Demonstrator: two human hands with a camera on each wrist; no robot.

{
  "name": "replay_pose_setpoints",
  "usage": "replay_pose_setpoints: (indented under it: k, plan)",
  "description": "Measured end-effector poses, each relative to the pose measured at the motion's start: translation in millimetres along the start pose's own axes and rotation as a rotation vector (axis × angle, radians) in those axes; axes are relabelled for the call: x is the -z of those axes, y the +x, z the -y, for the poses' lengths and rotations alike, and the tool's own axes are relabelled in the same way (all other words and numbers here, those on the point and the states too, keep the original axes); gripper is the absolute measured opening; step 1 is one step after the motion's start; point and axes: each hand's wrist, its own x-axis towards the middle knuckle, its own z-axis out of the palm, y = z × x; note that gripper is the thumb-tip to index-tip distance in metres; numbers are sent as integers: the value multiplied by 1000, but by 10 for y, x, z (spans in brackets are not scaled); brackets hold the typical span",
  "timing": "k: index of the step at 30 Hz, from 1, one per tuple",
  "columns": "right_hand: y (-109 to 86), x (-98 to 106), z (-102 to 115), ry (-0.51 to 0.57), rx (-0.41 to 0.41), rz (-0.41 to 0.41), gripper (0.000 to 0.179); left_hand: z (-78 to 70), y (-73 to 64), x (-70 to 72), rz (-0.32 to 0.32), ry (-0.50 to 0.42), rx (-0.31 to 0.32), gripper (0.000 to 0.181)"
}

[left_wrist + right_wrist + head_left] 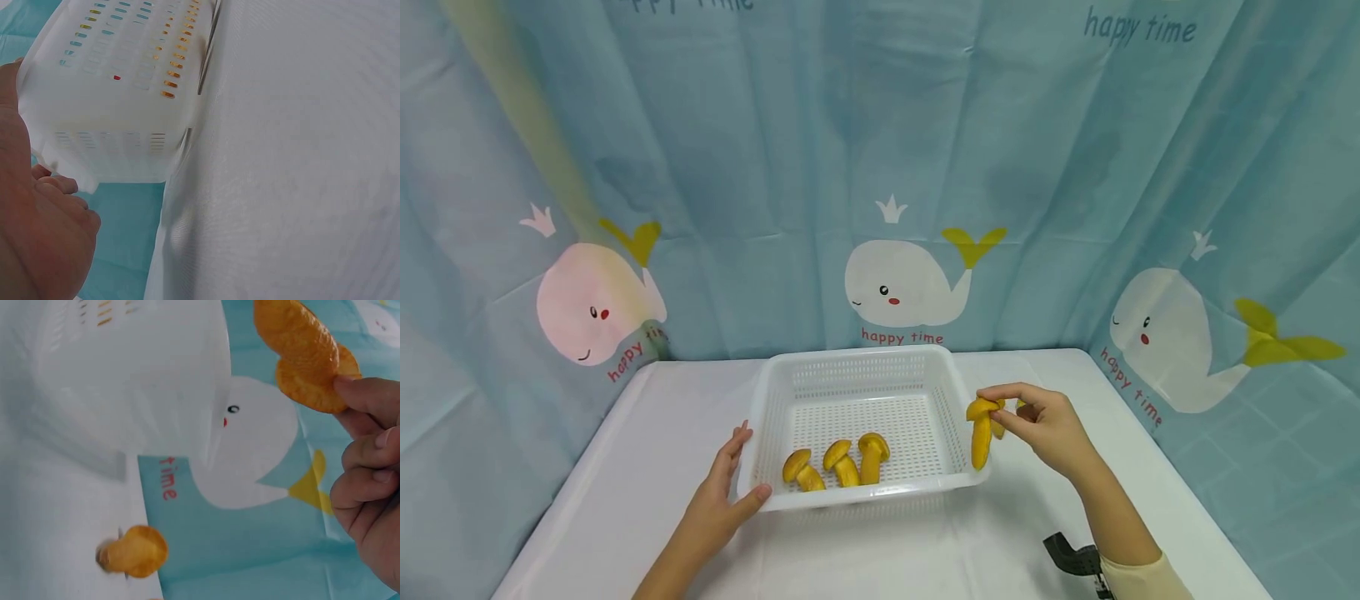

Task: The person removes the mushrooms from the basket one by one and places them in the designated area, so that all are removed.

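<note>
A white perforated plastic basket [872,493] stands in the middle of the head view. My left hand [718,498] grips its front left corner, thumb over the rim and fingers along the side. Inside, near the front wall, lie three yellow mushrooms: a left one [805,472], a middle one [842,463] and a right one [872,457]. Between thumb and fingertips my right hand [1051,429] pinches another yellow mushroom [306,356] by its cap, stem hanging down at the basket's right rim. Its other fingers are curled in the right wrist view.
Right of the basket, partly hidden behind my right hand, a further mushroom [134,551] is on the white-covered table [850,550]. A blue curtain [760,167] with whale prints encloses the table's back and sides. A black strap [1071,557] hangs near my right sleeve.
</note>
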Motion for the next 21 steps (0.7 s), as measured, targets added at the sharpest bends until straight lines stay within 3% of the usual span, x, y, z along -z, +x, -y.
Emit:
replay_pose_setpoints:
  k: [21]
  plan:
    - [-167, 577, -584, -125, -207, -41, 26, 27, 6, -19, -21, -22, -15, 87]
